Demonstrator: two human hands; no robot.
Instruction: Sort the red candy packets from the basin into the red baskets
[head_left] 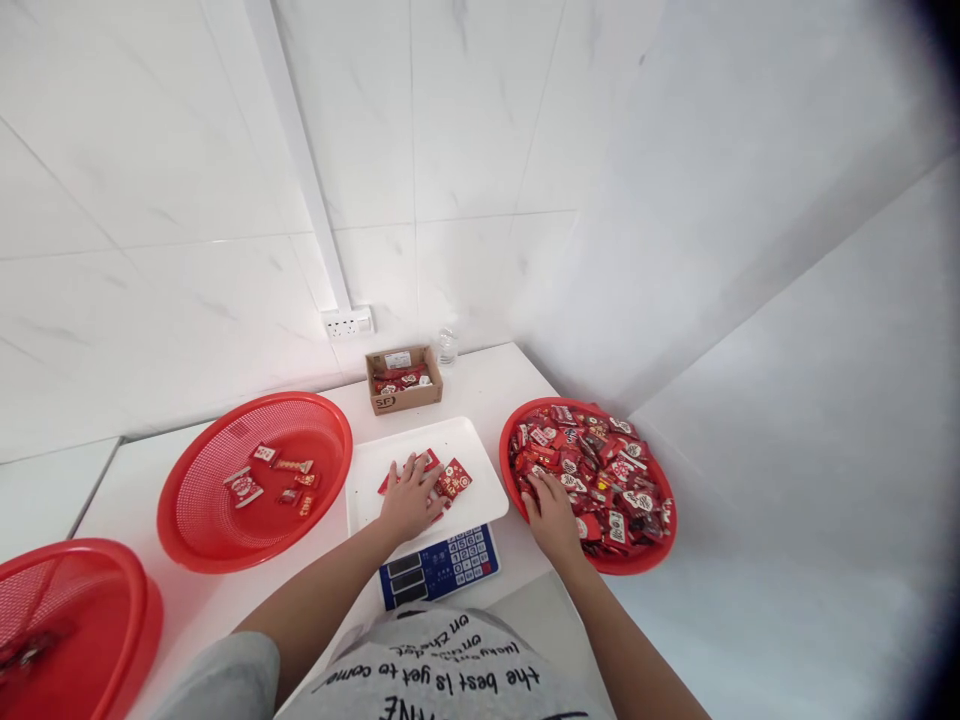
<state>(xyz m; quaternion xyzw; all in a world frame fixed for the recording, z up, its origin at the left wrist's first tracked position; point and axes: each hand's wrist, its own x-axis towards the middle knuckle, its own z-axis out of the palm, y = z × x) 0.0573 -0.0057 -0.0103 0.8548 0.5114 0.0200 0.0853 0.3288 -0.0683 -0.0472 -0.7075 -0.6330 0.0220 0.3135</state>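
White tabletop (521, 372), tiled wall (465, 130) behind. Left hand (411, 503) on white tray (459, 440), grip spread over red packets (455, 480); scale keypad (469, 556) just on tray's near side. Right hand (553, 512) at left side of full red basket (641, 566), fingers on heaped wrapped pieces (592, 465); cannot tell if that grip pinches any. Left: sparsely filled basket (217, 465), another basket (112, 610) nearer, cut off. Far: carton (409, 400) holding red packets.

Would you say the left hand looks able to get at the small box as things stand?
Probably yes: the left hand is over packets on the white tray, the open-topped box stands just beyond the tray's far edge, and nothing visible blocks the way.
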